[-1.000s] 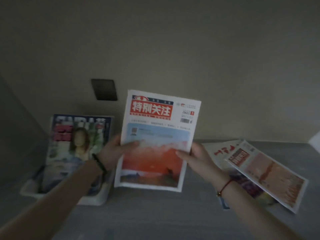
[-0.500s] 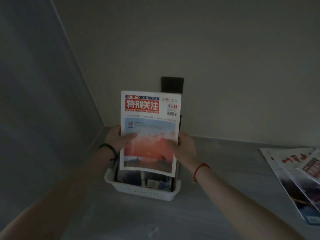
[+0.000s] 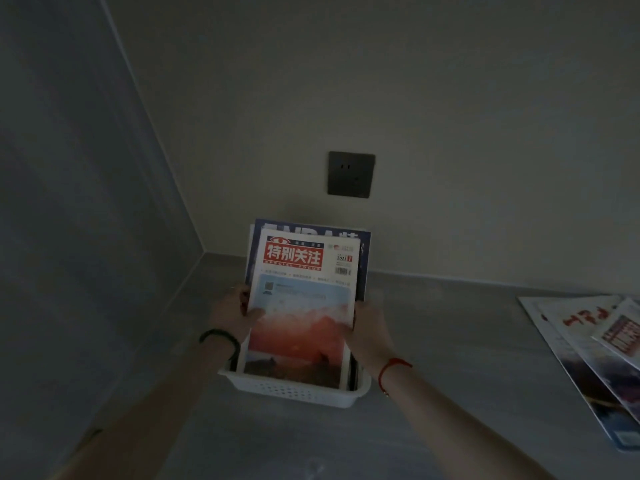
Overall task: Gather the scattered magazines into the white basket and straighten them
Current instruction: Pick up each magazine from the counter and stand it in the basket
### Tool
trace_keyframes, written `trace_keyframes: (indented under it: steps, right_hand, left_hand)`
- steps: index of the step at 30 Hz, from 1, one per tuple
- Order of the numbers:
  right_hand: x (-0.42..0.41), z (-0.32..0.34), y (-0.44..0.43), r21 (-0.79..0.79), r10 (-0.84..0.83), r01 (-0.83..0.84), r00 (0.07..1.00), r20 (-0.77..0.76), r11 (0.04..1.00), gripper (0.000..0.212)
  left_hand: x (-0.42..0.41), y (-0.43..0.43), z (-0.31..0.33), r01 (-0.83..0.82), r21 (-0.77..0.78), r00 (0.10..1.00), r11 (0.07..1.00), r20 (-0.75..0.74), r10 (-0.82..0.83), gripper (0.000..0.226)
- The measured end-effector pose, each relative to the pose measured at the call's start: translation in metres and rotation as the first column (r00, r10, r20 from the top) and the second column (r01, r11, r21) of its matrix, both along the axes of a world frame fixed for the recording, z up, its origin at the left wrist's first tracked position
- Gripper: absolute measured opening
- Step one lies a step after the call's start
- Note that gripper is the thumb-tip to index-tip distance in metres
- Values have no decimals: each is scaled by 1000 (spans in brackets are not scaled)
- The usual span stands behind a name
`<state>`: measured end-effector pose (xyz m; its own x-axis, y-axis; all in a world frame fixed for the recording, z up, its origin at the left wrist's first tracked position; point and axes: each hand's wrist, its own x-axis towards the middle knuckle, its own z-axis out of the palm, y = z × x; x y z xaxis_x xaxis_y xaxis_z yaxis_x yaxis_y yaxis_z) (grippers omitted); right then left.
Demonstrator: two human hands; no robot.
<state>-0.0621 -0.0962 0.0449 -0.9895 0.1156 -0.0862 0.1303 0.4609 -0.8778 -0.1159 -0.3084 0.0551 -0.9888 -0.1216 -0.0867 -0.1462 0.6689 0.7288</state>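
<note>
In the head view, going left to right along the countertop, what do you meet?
Left hand → red-title magazine standing in the white basket → right hand → loose magazines lying on the counter at far right.

A dim home corner: grey counter (image 3: 450, 358), plain wall with dark socket (image 3: 351, 174), magazines (image 3: 588, 344)

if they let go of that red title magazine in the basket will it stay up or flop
The red-title magazine looks thin, so probably floppy. It stands nearly upright, its foot in the white basket, a taller magazine behind it; it would likely lean back on that. The low rim gives little side support.
</note>
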Motion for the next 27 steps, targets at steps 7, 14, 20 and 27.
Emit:
trace_keyframes:
  steps: [7, 14, 20, 27]
  right_hand:
    - [5, -6, 20, 43, -7, 8, 1000, -20, 999, 24]
    - [16, -6, 84, 53, -159, 169, 975, -156, 984, 20]
    - [60, -4, 212, 58, -273, 282, 953, -130, 958, 30]
    - [158, -14, 383, 134, -397, 400, 917, -49, 907, 29]
  left_hand:
    - [12, 1, 9, -15, -65, 999, 998, -51, 11, 53]
    - [33, 94, 27, 278, 19, 909, 960, -328, -257, 32]
    - [44, 219, 11, 452, 145, 874, 880, -267, -405, 47]
    - [86, 382, -26, 551, 274, 830, 788, -86, -551, 47]
